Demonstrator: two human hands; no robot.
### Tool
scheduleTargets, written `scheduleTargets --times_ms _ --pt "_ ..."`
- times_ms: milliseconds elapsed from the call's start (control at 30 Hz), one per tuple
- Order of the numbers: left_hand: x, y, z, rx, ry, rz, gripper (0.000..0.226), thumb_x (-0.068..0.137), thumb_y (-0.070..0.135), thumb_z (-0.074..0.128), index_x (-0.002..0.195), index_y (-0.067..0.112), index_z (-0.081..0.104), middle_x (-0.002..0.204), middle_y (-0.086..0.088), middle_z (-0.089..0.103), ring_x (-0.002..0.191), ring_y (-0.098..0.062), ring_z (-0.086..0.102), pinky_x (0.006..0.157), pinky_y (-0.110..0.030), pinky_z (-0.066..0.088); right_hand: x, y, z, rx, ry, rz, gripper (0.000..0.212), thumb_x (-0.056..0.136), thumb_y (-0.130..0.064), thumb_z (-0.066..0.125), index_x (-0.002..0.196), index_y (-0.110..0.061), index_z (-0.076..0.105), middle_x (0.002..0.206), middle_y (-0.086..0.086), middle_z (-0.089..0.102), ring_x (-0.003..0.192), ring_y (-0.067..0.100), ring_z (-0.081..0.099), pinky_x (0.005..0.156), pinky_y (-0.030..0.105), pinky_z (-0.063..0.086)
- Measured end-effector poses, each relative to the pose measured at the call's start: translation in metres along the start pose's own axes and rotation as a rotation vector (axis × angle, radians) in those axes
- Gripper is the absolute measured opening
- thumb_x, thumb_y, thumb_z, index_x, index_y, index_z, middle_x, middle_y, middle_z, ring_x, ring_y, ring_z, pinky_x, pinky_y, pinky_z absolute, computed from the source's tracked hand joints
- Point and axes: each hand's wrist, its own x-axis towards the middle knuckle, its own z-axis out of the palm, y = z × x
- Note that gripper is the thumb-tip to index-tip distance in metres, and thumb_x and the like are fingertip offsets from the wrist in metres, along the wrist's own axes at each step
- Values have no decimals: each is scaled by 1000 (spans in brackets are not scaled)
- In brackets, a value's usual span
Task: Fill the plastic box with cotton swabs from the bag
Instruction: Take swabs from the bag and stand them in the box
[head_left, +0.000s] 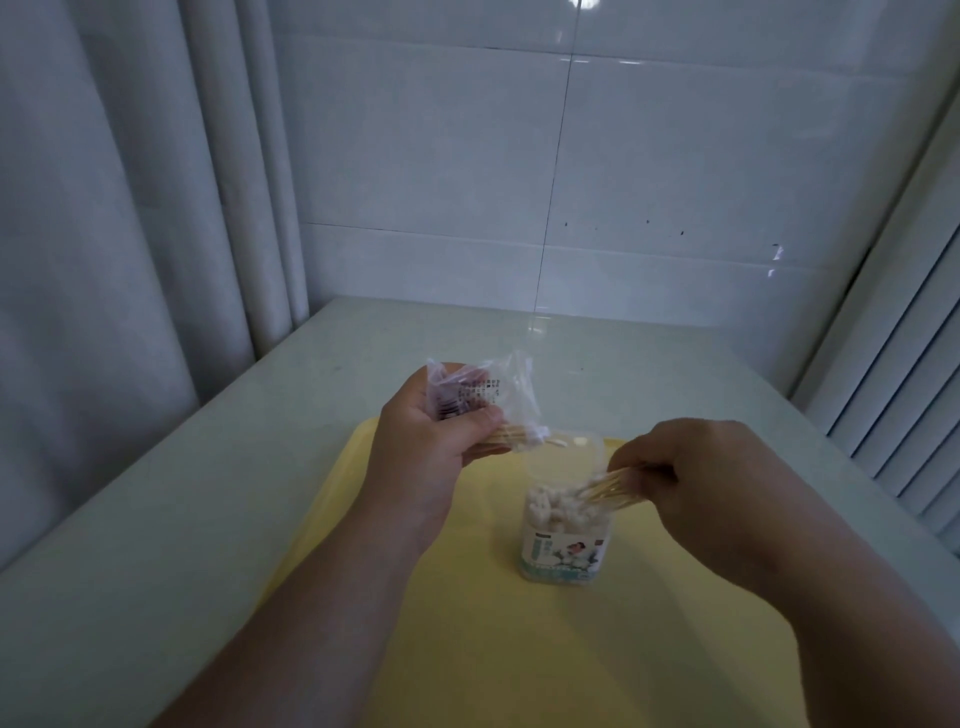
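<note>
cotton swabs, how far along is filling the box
Done: the plastic box on the yellow tray already holds a good layer of swabs. In hand: the right hand is feeding a bundle of swabs into the open top. Left: the left hand holds the bag with more swabs poking out, and the box still has room.

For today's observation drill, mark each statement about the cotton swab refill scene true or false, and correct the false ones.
1. The plastic box stands upright on a yellow tray. True.
2. The left hand holds a glass jar. False: it holds a clear plastic bag with swabs sticking out.
3. The right hand grips a bundle of cotton swabs at the box's open top. True.
4. The box is empty. False: white swab tips already show inside it.
5. The tray is blue. False: it is yellow.
</note>
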Motion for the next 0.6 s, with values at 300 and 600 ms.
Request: scheduleTargets --times_ms 300,600 --pt "0 1 1 -16 -7 -2 31 82 -17 61 90 12 66 73 1 69 68 -18 69 60 -31 57 -3 1 -7 -33 64 -3 24 89 -13 58 87 -30 75 83 -8 66 76 12 57 70 31 50" --pt "-2 2 1 3 -16 0 31 82 -15 61 90 15 67 73 4 72 71 -17 71 62 -30 56 1 -23 7 -264 -124 -36 34 81 -9 53 101 -28 72 101 -4 68 92 16 61 72 23 48"
